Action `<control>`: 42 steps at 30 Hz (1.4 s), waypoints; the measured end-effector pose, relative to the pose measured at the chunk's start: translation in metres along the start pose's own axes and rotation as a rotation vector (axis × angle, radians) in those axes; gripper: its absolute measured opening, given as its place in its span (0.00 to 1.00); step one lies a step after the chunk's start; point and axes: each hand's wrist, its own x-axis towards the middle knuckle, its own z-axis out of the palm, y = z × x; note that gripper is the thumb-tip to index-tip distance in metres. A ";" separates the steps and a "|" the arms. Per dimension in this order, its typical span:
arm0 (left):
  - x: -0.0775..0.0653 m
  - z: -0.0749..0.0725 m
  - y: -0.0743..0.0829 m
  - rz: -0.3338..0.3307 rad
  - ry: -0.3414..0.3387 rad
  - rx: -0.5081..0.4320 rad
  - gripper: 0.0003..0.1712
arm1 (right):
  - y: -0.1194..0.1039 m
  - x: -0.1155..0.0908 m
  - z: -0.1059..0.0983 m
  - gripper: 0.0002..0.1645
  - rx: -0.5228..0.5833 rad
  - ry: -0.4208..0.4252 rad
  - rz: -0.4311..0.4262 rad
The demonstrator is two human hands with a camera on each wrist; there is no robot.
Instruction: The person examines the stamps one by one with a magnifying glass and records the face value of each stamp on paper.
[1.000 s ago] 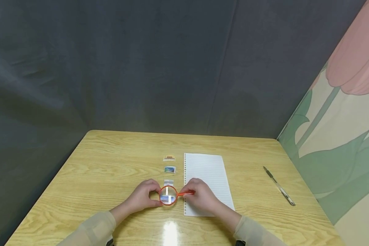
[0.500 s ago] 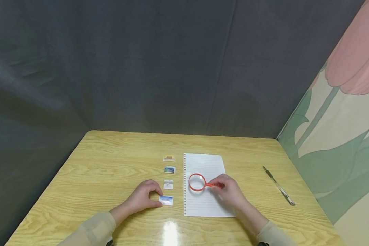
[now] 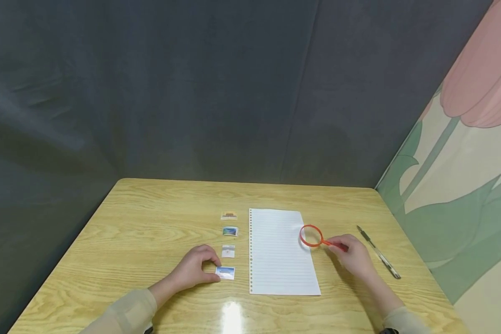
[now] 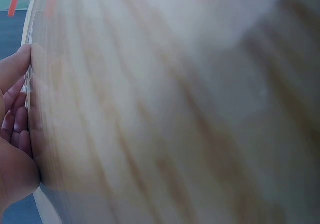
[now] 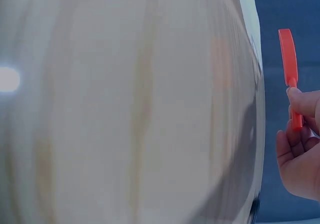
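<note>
In the head view my left hand (image 3: 195, 266) rests on the table, thumb and index finger at the left corners of a blue-and-white stamp (image 3: 225, 272), which they hold by that edge. Above it in a column lie a grey-white stamp (image 3: 228, 251), a blue-green stamp (image 3: 230, 231) and a yellowish stamp (image 3: 229, 215). My right hand (image 3: 352, 255) grips the handle of a red magnifying glass (image 3: 323, 241), raised over the right edge of a lined sheet of paper (image 3: 281, 264). The right wrist view shows the magnifying glass (image 5: 288, 59) edge-on above the tabletop.
A pen (image 3: 379, 253) lies on the wooden table (image 3: 158, 208), right of the paper and close to my right hand. A dark curtain (image 3: 217, 93) hangs behind and along the left side; a flower-patterned wall (image 3: 455, 195) borders the right.
My right hand has carried the magnifying glass from over the blue-and-white stamp rightward across the paper to its right edge. My left hand has stayed at the stamp.
</note>
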 end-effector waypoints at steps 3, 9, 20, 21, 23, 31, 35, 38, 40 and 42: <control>0.000 0.000 0.000 -0.001 0.001 0.004 0.14 | 0.011 0.000 -0.011 0.06 -0.036 0.028 0.014; 0.000 0.000 0.001 -0.003 0.003 0.005 0.14 | 0.023 -0.001 -0.028 0.06 -0.065 0.028 0.068; 0.000 0.001 -0.001 -0.001 0.003 -0.006 0.14 | 0.036 -0.003 -0.038 0.08 -0.107 0.050 0.071; 0.000 0.001 -0.001 0.000 0.003 -0.007 0.14 | 0.037 -0.003 -0.038 0.08 -0.111 0.044 0.082; 0.000 0.001 -0.001 -0.003 0.002 -0.009 0.14 | 0.038 -0.004 -0.038 0.08 -0.118 0.027 0.107; 0.000 0.002 -0.002 0.000 0.007 -0.004 0.14 | 0.042 -0.003 -0.039 0.09 -0.100 -0.040 0.175; 0.000 0.002 -0.003 0.002 0.005 0.001 0.14 | 0.047 -0.003 -0.037 0.09 -0.100 -0.054 0.185; 0.000 0.002 -0.003 0.004 0.007 -0.001 0.14 | 0.052 -0.003 -0.036 0.08 -0.106 -0.059 0.177; 0.000 0.002 -0.004 0.008 0.009 -0.004 0.14 | 0.053 -0.003 -0.036 0.08 -0.109 -0.061 0.171; 0.000 0.002 -0.003 0.006 0.008 -0.004 0.14 | 0.053 -0.004 -0.036 0.07 -0.111 -0.058 0.162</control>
